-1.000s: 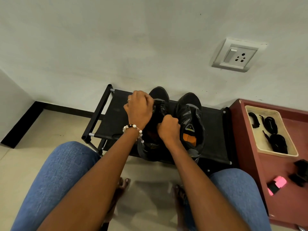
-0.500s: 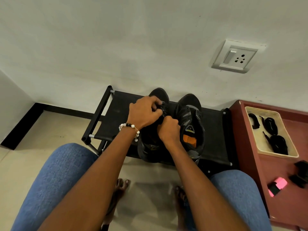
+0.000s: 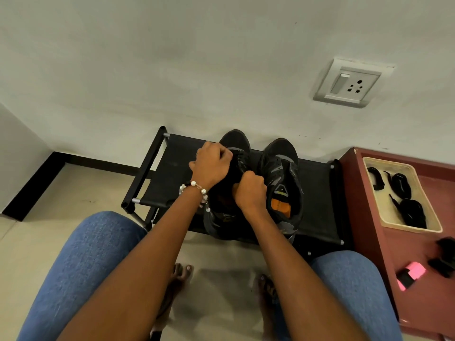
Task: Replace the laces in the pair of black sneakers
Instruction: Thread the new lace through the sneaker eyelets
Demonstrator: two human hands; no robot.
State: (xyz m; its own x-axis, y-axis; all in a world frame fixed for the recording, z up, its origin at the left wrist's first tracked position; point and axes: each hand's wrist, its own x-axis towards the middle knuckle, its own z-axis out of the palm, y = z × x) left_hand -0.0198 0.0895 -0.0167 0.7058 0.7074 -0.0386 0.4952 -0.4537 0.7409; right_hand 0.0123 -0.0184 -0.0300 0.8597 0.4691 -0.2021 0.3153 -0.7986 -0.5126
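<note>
Black fabric rack (image 3: 177, 173) carries both sneakers: the right sneaker (image 3: 283, 183) sits unlaced, the left sneaker (image 3: 234, 148) under both hands. Left hand (image 3: 211, 163) and right hand (image 3: 250, 190) curl tight, presumably on lace. Spare laces (image 3: 403, 193) wait in the tray (image 3: 408, 227).

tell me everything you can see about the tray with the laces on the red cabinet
The tray is a shallow, cream-coloured rectangle with raised walls and rounded corners, plastic by the look of it. It sits flat on the dark red cabinet top, to the right of the black shoe rack, near the wall. Inside lie three bundles of black laces, loosely coiled, one behind another. No hand touches it.
</note>
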